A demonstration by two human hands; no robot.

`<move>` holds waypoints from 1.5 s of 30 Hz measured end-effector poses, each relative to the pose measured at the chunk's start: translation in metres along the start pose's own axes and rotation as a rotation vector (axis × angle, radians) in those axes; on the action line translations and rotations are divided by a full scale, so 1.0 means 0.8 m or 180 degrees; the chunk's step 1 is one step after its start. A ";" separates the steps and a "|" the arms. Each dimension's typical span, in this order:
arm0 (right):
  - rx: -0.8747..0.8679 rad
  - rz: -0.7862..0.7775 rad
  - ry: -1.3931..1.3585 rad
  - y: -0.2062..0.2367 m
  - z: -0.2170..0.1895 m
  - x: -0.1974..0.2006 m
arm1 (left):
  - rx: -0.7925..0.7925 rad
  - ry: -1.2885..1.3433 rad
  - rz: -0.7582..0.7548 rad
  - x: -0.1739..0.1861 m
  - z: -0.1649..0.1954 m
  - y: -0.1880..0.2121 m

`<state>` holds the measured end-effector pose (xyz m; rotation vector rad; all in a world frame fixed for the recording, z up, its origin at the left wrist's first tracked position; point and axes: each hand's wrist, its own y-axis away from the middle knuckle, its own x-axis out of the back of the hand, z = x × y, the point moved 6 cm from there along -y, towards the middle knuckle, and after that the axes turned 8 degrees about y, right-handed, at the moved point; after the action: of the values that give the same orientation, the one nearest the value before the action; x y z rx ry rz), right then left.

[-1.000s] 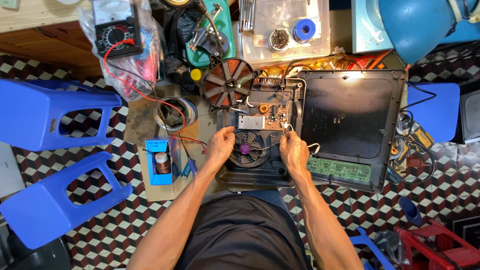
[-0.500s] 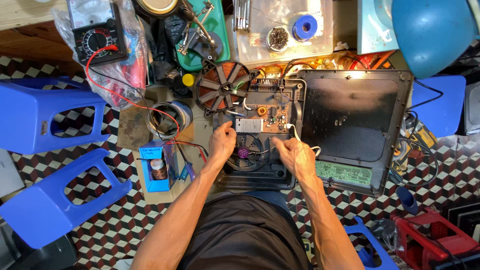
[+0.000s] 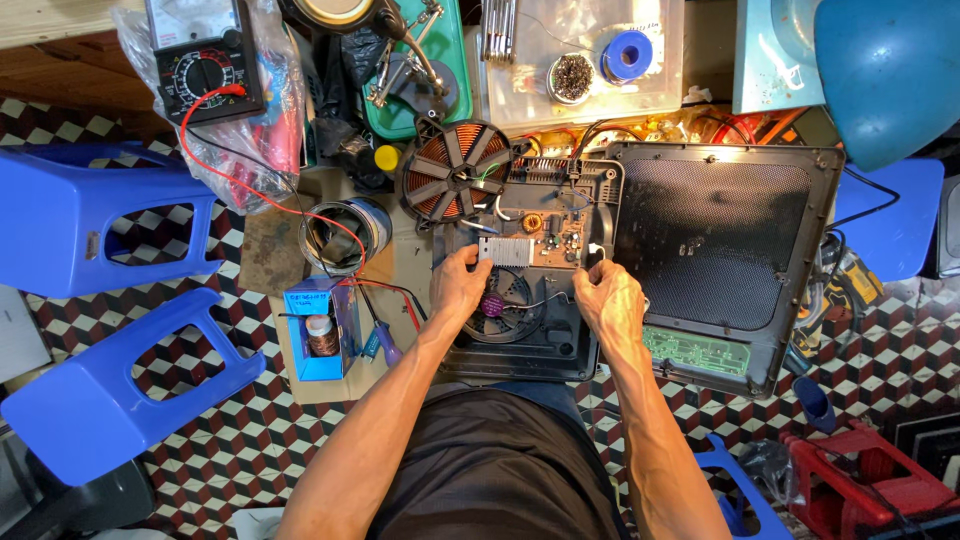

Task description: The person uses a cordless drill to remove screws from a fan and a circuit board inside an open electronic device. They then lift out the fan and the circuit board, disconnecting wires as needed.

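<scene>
Two hands work over the opened induction cooker base [image 3: 520, 340], which lies on the floor straight ahead of the person, at twelve o'clock from the body. The circuit board [image 3: 540, 240] with its silver heatsink [image 3: 506, 250] sits in the far part of that base, its long axis running nine to three, and it lies just beyond both sets of fingertips. The left hand [image 3: 458, 285] is curled, its fingertips touching the near left corner of the heatsink, so the board is at about one o'clock from that hand. The right hand [image 3: 608, 300] is half closed with finger and thumb drawn together near a small white piece at the board's right edge; whether it truly pinches that piece cannot be told. From the right hand the board lies at about eleven o'clock. Both hands are about equally near, the left one in clearer contact. The black fan [image 3: 500, 305] with a purple hub sits between the two hands, just nearer than the board. The copper coil [image 3: 456, 172] rests tilted off at eleven o'clock of the board, touching the base's far left corner. The dark top panel [image 3: 725, 250] lies flipped open at three o'clock, just beside the right hand. A blue box [image 3: 318, 330] stands well apart at nine o'clock
</scene>
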<state>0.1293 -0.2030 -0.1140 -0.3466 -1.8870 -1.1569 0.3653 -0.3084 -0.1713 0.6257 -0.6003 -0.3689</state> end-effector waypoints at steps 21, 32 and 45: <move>0.0561 0.0308 -0.1309 0.006 0.007 -0.018 | -0.0016 -0.0696 0.0671 -0.060 0.054 0.027; 0.0174 -0.0065 -0.1357 0.006 0.016 -0.019 | 0.0060 -0.0766 0.0665 -0.066 0.052 0.024; 0.0055 -0.0275 -0.1148 -0.004 0.026 -0.030 | 0.0103 -0.0693 0.0652 -0.058 0.067 0.034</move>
<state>0.1305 -0.1824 -0.1388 -0.4949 -2.2419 -1.1945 0.3000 -0.2888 -0.1379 0.5528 -0.8727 -0.2366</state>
